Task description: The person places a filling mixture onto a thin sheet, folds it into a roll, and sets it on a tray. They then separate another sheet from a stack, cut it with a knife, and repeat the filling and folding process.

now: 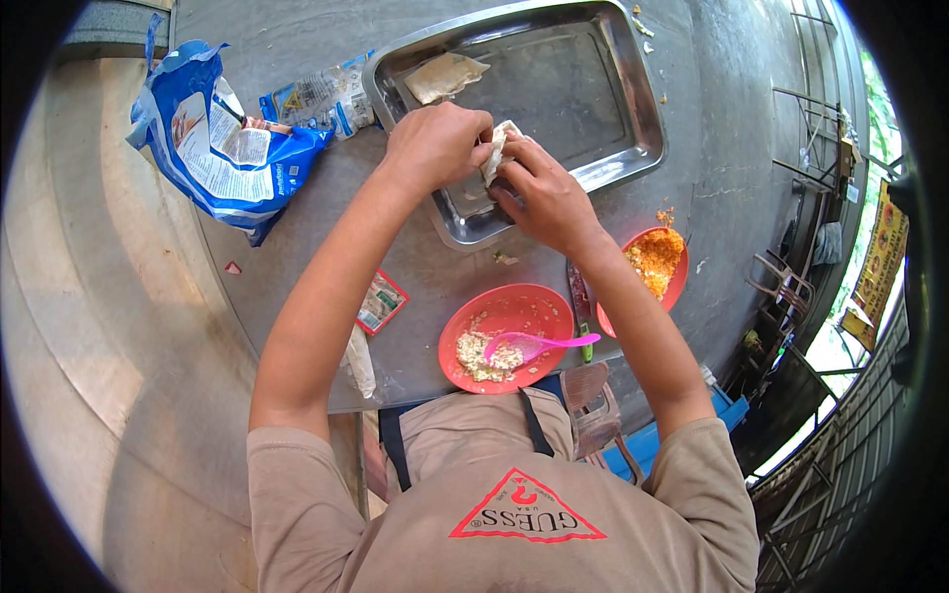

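Over the near side of a steel tray [647,109], both hands hold a pale, folded wrapper [499,148] between them. My left hand [440,143] is closed on its left side, and the fingertips are partly hidden. My right hand [544,193] pinches the other side with bent fingers. Whether the wrapper has filling inside cannot be seen. A flat, folded wrapper parcel [445,76] lies in the tray's far left corner. Nearer me, a red-orange bowl [539,304] holds some crumbly whitish filling [489,358] and a pink spoon [539,344].
An orange-crumb-filled bowl [680,287] sits right, beside a green-handled knife [578,296]. Left stand a blue bag [237,148] and a clear plastic package [331,99]. A small red-edged packet [381,301] and a white rolled item [361,364] lie near the table's front edge.
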`<state>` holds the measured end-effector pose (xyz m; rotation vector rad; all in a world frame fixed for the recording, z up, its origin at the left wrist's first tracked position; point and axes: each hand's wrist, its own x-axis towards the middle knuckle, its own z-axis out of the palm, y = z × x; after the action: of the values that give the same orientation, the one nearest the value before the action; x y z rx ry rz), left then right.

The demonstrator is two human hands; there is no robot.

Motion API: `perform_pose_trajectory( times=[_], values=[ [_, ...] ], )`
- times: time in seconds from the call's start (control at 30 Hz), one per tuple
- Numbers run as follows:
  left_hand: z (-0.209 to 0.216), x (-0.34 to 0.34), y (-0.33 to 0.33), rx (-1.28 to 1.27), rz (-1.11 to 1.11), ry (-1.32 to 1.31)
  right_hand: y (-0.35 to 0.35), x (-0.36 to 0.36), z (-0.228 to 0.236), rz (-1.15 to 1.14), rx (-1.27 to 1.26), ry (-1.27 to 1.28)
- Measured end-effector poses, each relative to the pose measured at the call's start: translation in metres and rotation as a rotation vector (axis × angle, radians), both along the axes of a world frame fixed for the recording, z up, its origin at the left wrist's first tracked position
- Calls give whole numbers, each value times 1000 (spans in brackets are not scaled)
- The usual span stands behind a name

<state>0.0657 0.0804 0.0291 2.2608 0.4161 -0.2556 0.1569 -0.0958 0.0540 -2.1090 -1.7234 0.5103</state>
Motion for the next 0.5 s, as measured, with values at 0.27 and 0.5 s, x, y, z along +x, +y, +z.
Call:
perform_pose_trajectory(
  times=[0.27,0.5],
  values=[
    [-5,0,-2,-4,61,-49,1,-2,-4,-42,16,-8],
    [-3,2,0,-69,76,18,1,5,-6,61,6,-132]
  ],
)
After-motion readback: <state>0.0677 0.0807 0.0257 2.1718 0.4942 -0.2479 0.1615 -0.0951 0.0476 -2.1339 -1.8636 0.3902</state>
